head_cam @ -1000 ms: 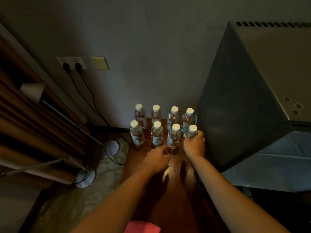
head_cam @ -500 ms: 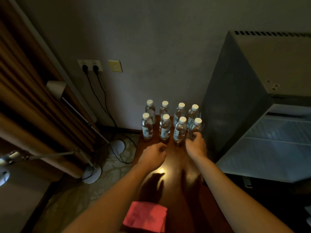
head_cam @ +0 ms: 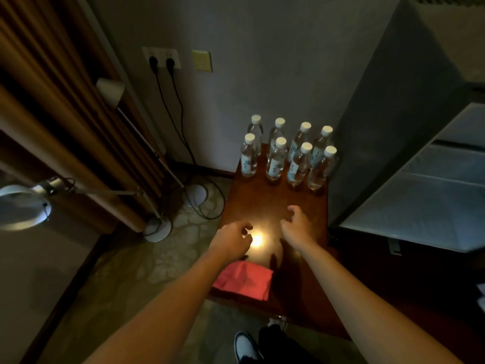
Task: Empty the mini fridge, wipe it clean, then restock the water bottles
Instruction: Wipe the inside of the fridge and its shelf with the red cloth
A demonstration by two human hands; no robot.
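Bottles: eight water bottles [head_cam: 287, 153] upright in two rows of four at the far edge of the counter [head_cam: 265, 200], white caps on, far row against the wall.
Left hand [head_cam: 232, 239]: over the middle of the counter, fingers loosely curled, holding nothing, well apart from the bottles.
Right hand [head_cam: 298, 225]: beside the left, fingers loosely curled and pointing toward the bottles, holding nothing.
Cloth: pink cloth [head_cam: 242, 281] folded at the near edge of the counter, partly under the left forearm.
Fridge: mini fridge [head_cam: 399, 101] just beside the counter's right edge, door [head_cam: 425, 203] swung open.
Floor: two lamps [head_cam: 23, 203] left of the counter, cords running to a wall socket [head_cam: 161, 57].
Glare: bright spot on the counter between the hands.
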